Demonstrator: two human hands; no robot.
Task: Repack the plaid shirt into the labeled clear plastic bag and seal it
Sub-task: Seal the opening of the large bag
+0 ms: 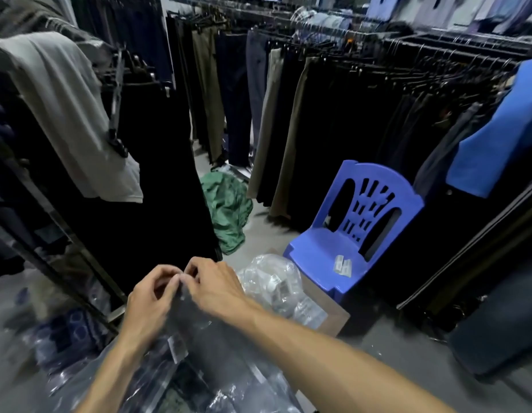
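My left hand (pixel 150 305) and my right hand (pixel 217 290) meet at the far end of a clear plastic bag (pixel 199 344) that holds a dark folded garment; blur hides its pattern. Fingers of both hands pinch the bag's top edge, thumbs and fingertips close together. A white label (pixel 177 350) shows on the bag just below my left wrist. The bag lies on a pile of other bagged clothes in front of me.
A blue plastic chair (pixel 348 236) with small white tags on its seat stands to the right. A heap of crumpled clear bags (pixel 276 281) sits in a cardboard box beside it. Racks of dark trousers surround me. A green cloth (pixel 229 210) lies on the floor ahead.
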